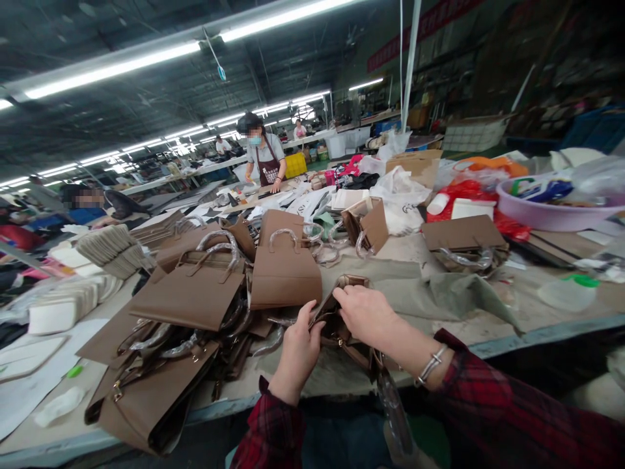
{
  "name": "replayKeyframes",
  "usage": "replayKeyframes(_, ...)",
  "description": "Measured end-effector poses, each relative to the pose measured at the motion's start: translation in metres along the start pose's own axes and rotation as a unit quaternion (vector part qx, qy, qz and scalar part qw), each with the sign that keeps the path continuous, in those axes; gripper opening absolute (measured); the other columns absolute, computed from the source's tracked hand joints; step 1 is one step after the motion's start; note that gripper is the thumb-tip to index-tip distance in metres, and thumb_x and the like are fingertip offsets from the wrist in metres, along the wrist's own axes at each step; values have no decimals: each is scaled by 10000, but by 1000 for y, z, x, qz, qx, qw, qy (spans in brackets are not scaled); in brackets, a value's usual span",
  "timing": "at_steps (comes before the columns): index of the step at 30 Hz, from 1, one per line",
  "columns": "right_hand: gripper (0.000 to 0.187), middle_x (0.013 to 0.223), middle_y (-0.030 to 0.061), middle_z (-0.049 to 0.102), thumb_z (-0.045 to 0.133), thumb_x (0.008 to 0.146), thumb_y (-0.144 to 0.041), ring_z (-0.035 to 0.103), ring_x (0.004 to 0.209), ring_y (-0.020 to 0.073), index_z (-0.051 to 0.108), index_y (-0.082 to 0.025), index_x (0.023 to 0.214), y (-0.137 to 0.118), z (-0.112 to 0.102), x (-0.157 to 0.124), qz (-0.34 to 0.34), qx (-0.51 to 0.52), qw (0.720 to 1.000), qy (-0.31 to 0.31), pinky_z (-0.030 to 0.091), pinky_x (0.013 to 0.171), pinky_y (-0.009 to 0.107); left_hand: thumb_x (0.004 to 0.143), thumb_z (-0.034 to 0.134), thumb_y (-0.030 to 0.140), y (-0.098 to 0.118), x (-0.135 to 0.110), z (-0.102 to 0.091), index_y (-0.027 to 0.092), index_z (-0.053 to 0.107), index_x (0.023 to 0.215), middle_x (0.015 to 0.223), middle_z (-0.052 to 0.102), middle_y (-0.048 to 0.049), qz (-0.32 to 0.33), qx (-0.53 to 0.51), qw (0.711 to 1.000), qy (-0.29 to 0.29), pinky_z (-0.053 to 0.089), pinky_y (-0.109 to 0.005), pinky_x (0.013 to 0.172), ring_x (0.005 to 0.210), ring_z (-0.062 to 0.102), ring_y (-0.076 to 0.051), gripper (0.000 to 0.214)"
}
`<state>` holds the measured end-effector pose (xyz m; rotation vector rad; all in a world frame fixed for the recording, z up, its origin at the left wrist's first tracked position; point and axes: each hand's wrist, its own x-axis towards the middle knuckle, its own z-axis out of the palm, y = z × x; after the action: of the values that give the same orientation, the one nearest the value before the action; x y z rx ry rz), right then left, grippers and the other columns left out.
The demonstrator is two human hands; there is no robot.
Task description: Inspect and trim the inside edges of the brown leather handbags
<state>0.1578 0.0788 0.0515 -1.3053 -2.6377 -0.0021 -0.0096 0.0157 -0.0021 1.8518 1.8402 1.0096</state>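
Observation:
My left hand (299,348) and my right hand (365,314) both grip a small brown leather bag (336,329) at the near edge of the worktable (508,322). The left fingers curl round its left side. The right hand closes over its open top rim, and a bracelet sits on that wrist. Part of the bag is hidden under my hands. A plastic-wrapped strap hangs down below my right forearm. Both sleeves are red plaid.
A heap of brown handbags (195,293) with wrapped handles lies to the left. A grey-green cloth (439,290) lies to the right, a pink basin (551,212) at the far right. White padded stacks (68,306) sit left. A person in an apron (266,156) works farther back.

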Motion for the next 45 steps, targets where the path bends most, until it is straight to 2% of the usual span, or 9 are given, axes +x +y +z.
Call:
replayKeyframes(7,178,871,44,613,474,893,-155,569,812,165,643,-197,930,21,-3,-4,-163,62,984,-26,379,670,255,865,509,192,5,-20,-10,210,478,1206,970,714,-51,-18,-40,999,-7,524,-296,777,892,677,-187,342)
replayKeyframes(13,197,842,60,597,491,880,-163,537,800,167,679,-154,819,31,-1,-9,-187,69,980,-22,392,688,275,864,536,193,-2,-24,-1,210,616,1082,1239,611,-89,90,-32,992,81,483,-365,977,1127,592,-210,233)
replayKeyframes(16,170,951,76,603,512,860,-147,535,910,187,668,-146,791,33,-4,-11,-234,76,969,4,408,766,289,875,514,167,0,-21,2,222,650,1056,1284,580,-86,128,-7,988,85,488,-372,985,1159,574,-212,233)
replayKeyframes(19,112,965,62,629,538,829,-112,557,909,178,644,-149,832,34,-5,-10,-281,88,956,-7,410,782,284,880,509,156,2,-20,2,215,649,1066,1282,579,-87,132,12,988,84,491,-367,986,1156,575,-207,240)
replayKeyframes(24,96,799,49,655,528,846,-119,581,765,175,613,-157,870,36,-1,-7,-260,75,962,-28,379,658,267,868,551,172,2,-19,3,200,664,1005,1259,593,-97,137,35,987,78,503,-352,964,1112,601,-210,179)
replayKeyframes(28,148,781,47,652,495,896,-195,582,707,170,628,-192,961,39,1,-5,-223,87,971,-22,344,604,260,857,572,176,4,-18,3,194,673,960,1223,614,-98,147,51,985,80,512,-341,944,1069,623,-209,146)
replayKeyframes(33,183,848,46,673,508,901,-221,600,783,186,612,-232,1051,42,-1,-4,-266,95,959,-12,364,648,272,863,555,155,6,-17,2,188,669,936,1138,650,-90,159,54,983,75,524,-333,921,1039,628,-195,139)
replayKeyframes(39,138,800,48,679,554,847,-188,608,740,195,615,-201,970,37,-4,-1,-305,73,949,-13,352,605,282,855,545,95,1,-15,3,193,661,996,1123,655,-90,213,30,974,69,547,-285,864,1000,644,-173,207)
replayKeyframes(45,133,805,70,686,535,838,-198,616,727,200,659,-165,871,35,4,0,-290,60,955,-20,364,611,292,850,553,90,1,-16,3,202,661,985,1139,652,-79,212,15,976,51,538,-277,881,1025,638,-171,206)
